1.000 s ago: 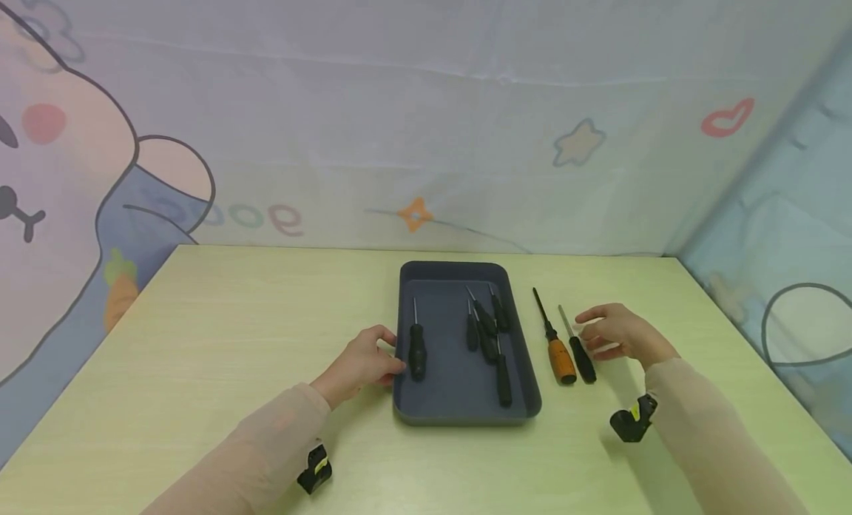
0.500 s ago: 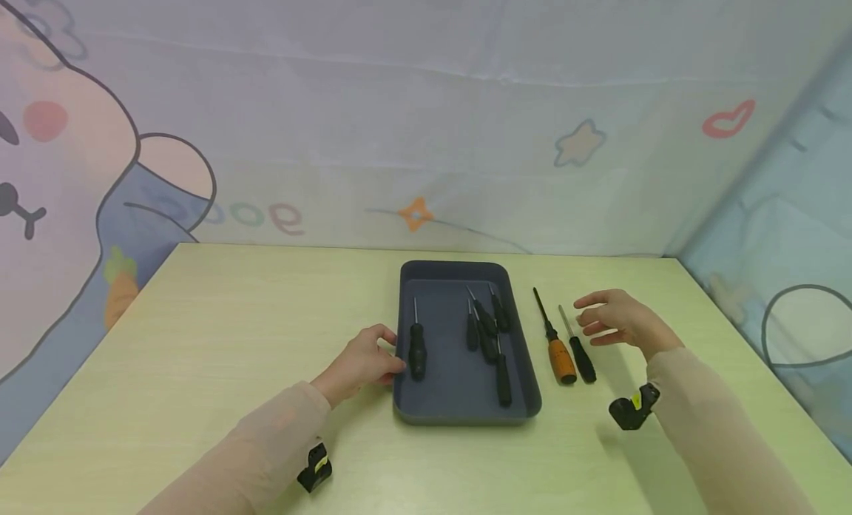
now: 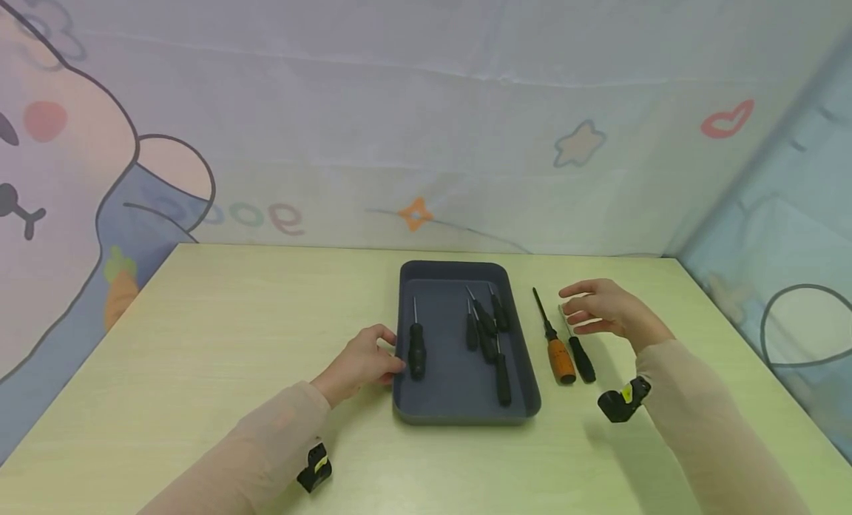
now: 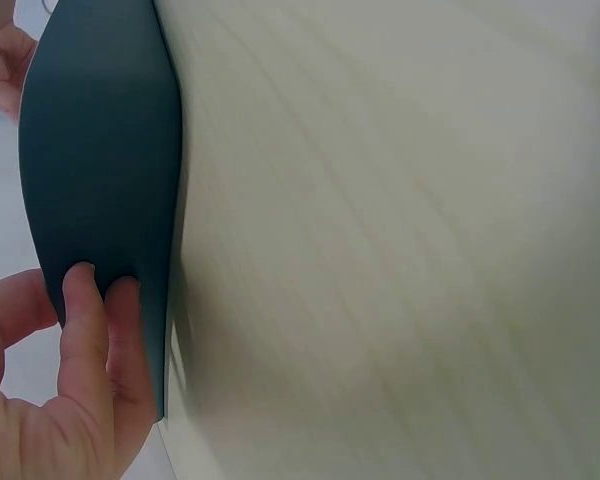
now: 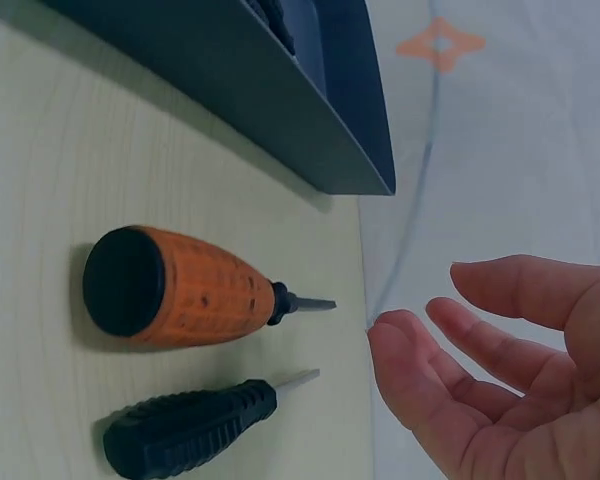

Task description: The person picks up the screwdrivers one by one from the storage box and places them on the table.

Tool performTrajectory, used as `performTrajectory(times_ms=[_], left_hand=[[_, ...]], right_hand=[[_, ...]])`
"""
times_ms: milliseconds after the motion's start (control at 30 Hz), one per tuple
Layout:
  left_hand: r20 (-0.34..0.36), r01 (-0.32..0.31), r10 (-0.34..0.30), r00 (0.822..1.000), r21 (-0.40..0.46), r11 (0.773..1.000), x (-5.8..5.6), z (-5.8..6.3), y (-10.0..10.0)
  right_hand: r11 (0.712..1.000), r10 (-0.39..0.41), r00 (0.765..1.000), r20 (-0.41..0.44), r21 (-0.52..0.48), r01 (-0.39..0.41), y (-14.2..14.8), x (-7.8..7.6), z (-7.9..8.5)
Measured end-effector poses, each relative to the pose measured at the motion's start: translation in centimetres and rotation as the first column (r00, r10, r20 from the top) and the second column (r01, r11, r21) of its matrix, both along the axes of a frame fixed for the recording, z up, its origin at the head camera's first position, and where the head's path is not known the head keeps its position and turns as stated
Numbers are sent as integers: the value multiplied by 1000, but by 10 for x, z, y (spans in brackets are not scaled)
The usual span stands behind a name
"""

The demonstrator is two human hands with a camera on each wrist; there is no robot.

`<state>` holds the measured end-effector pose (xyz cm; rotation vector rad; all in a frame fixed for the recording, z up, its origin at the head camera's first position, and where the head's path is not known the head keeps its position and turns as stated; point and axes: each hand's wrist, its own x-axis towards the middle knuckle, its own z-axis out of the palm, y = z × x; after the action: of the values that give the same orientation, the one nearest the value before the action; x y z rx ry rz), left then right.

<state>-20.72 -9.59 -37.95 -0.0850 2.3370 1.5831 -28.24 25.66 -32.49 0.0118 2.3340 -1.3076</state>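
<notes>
As I judge it, this step is a reach for the black screwdriver [image 3: 582, 359] or orange screwdriver [image 3: 561, 362], right of the grey tray [image 3: 466, 417]; next calls for lowering and pinching a handle; my right hand [image 3: 609, 311] hangs near the black one's tip, fingers loosely bent, holding nothing; my left hand [image 3: 362, 361] pinches the tray's left wall.

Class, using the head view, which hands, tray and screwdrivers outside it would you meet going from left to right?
Left hand, dark grey tray, orange-handled screwdriver, black-handled screwdriver. The right hand is left out: in this view its fingers overlap the last screwdriver's shaft.
</notes>
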Motion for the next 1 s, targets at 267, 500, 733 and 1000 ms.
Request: performTrajectory(times_ms=[267,500,733,1000], left_hand=[[8,-7,7,1000,1,1000,-1,-2,1],[5,-10,10,1000,-12,1000,-2,-3,1],[7,-12,12,1000,-19,1000,-1,-2,1],[7,-11,11,1000,-25,1000,-1,0,1]], right_hand=[[999,40,999,-12,-23,-40,-8,-2,4],[997,68,998,-17,-33,-69,-22,-4,10],[997,67,997,-30,-40,-69,-37,-5,12],[996,76,997,-30,-50,-78,-51,-7,12]])
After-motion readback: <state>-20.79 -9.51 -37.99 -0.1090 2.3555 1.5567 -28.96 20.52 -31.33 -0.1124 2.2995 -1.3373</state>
